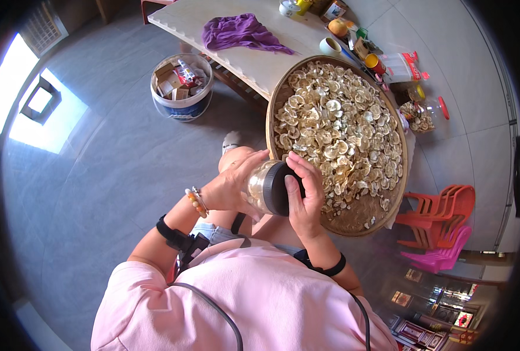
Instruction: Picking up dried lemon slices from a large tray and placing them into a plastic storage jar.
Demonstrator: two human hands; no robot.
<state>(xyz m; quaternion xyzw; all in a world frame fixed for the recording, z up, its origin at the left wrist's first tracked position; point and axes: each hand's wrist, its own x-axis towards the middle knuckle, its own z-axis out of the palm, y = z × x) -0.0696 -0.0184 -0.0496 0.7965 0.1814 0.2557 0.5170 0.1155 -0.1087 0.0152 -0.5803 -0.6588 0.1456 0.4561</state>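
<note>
A clear jar point(256, 186) with pale pieces inside is held tilted sideways above my lap. My left hand point(231, 184) wraps around its body, with a bead bracelet on the wrist. At the other end, my right hand point(307, 197) is on the ribbed black lid point(278, 188), thumb across its top and fingers at its edge. The lid sits on the jar. Just beyond my right hand, a round woven tray point(380, 215) holds a broad heap of dried pale slices point(334, 127). Some of the woven bottom shows at its near end.
A low table point(176, 15) carries a purple cloth point(242, 33), a cup point(330, 46) and a red-lidded jar point(431, 109). A bucket point(183, 103) of packaging stands on the floor to the left. Stacked orange chairs point(444, 210) and a pink chair point(444, 252) are at the right.
</note>
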